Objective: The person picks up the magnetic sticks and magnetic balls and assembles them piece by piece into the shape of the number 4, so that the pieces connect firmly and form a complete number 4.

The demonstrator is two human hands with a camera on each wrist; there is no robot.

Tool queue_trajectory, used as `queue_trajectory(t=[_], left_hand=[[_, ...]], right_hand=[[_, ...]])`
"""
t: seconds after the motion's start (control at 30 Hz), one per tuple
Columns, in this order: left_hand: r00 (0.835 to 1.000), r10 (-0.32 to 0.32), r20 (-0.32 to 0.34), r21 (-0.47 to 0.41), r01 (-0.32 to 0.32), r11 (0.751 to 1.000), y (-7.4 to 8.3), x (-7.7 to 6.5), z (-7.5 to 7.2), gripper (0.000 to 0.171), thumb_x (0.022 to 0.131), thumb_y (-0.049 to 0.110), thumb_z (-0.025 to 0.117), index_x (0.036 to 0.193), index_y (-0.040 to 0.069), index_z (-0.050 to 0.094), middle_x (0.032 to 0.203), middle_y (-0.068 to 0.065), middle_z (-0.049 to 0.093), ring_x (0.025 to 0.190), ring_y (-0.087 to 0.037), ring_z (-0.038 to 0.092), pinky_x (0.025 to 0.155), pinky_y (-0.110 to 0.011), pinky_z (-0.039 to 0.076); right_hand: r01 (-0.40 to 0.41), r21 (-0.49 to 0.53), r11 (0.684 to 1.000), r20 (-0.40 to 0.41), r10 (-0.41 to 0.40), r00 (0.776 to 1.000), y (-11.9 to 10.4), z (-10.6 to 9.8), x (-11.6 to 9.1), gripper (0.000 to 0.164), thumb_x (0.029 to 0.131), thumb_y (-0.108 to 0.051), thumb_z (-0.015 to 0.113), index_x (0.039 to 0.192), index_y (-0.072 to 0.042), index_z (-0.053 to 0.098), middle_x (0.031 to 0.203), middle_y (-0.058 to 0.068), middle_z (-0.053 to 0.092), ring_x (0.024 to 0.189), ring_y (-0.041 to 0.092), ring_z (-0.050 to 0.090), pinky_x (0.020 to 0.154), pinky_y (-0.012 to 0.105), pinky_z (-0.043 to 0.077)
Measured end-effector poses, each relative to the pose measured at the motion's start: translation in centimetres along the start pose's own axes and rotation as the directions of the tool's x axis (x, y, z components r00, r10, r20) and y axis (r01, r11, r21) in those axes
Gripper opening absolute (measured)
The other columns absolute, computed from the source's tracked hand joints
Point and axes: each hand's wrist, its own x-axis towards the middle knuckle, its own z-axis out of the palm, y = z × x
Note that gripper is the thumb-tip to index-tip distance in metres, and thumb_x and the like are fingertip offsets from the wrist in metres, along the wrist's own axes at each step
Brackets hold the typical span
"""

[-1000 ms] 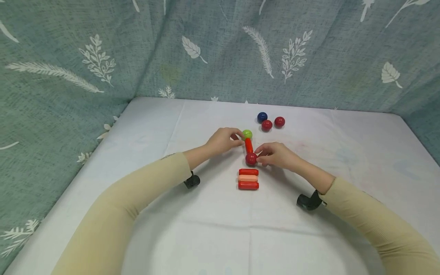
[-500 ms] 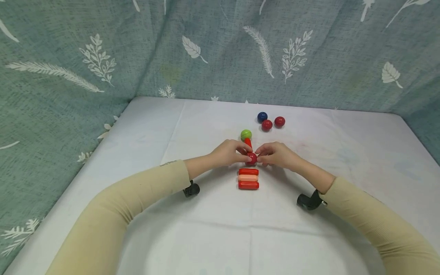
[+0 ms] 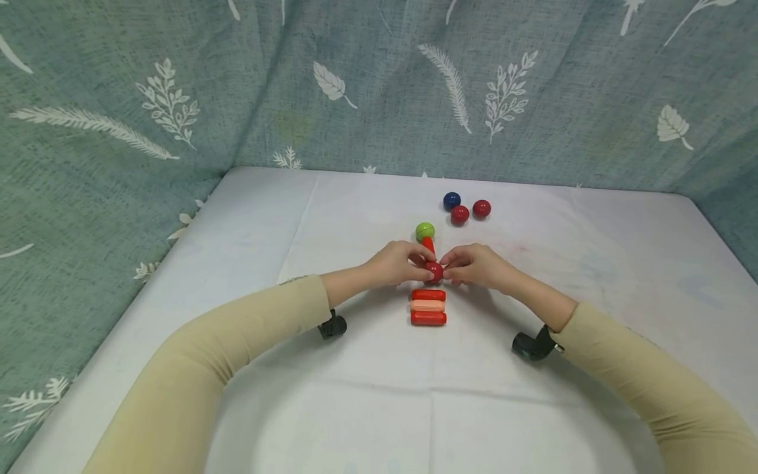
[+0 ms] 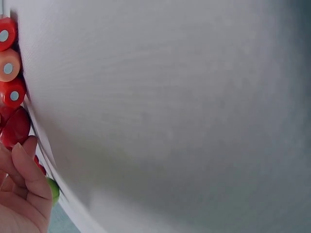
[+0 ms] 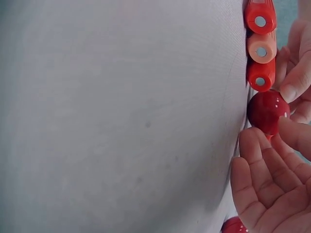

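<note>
A dark red ball (image 3: 435, 271) lies at the near end of a short red rod (image 3: 428, 245), whose far end meets a light green ball (image 3: 424, 231). My left hand (image 3: 395, 264) holds the red ball from the left, thumb and fingertips on it. From the other side, my right hand (image 3: 481, 266) grips the same ball, its thumb on the surface in the right wrist view and the other fingers bent beneath. The left fingers hide part of the red rod.
Just nearer lie three ribbed rods side by side, two red ones and a peach rod (image 3: 428, 306) between them, with silvery discs in their ends. Behind are a blue ball (image 3: 452, 201) and two red balls (image 3: 481, 209). A white cloth (image 3: 379, 408) covers the table.
My left hand has come from beside the green ball toward me, onto the red ball. The right hand has stayed at the red ball.
</note>
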Motion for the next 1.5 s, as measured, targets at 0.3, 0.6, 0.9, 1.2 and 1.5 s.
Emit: queue_trajectory(t=[0.3,0.6,0.9,1.2,1.5], left_hand=[[1.000,-0.017,0.022,-0.014,0.018,1.000,-0.6,0.3,-0.5,0.033,0.084,0.022,0.067,0.116,0.017,0.061,0.111,-0.003,0.061,0.092,-0.018,0.053,0.061,-0.024,0.050],[0.999,-0.014,0.044,-0.010,0.014,1.000,-0.7,-0.1,-1.0,0.033,0.084,0.020,0.066,0.116,0.016,0.061,0.112,-0.005,0.061,0.094,-0.018,0.053,0.061,-0.024,0.049],[0.998,-0.052,0.038,-0.023,0.053,0.998,-0.6,-0.1,-0.9,0.033,0.083,0.023,0.068,0.114,0.017,0.060,0.109,-0.005,0.062,0.084,-0.017,0.054,0.055,-0.023,0.046],[0.999,-0.032,0.014,-0.001,0.032,0.999,-0.7,0.0,-0.8,0.031,0.083,0.022,0.067,0.113,0.015,0.061,0.109,-0.006,0.062,0.083,-0.017,0.055,0.055,-0.023,0.047],[1.000,-0.022,0.014,-0.007,0.022,1.000,-0.7,0.0,-0.9,0.030,0.084,0.021,0.067,0.113,0.015,0.062,0.110,-0.005,0.062,0.085,-0.017,0.054,0.053,-0.022,0.045]], right_hand=[[-0.028,-0.019,0.999,0.025,0.029,0.999,-0.1,-0.3,-0.3,0.028,0.087,-0.015,0.061,0.112,-0.001,0.060,0.088,0.010,0.066,0.074,0.017,0.056,0.070,0.026,0.048],[0.001,-0.079,0.997,0.108,0.007,0.994,-0.8,0.7,-1.1,0.028,0.086,-0.016,0.064,0.110,-0.002,0.063,0.086,0.006,0.066,0.065,0.015,0.056,0.063,0.024,0.046],[0.043,-0.126,0.991,0.126,-0.027,0.992,-1.2,1.5,-1.3,0.027,0.084,-0.014,0.064,0.108,-0.001,0.064,0.084,0.005,0.066,0.063,0.013,0.053,0.061,0.022,0.045],[0.097,-0.156,0.983,0.117,-0.079,0.990,-0.9,1.8,-1.0,0.026,0.084,-0.009,0.064,0.108,0.001,0.065,0.094,0.010,0.067,0.068,0.012,0.055,0.064,0.023,0.050],[0.147,-0.203,0.968,0.138,-0.120,0.983,-1.1,1.9,-0.7,0.024,0.082,-0.008,0.064,0.105,0.000,0.067,0.095,0.010,0.064,0.078,0.016,0.054,0.068,0.024,0.050]])
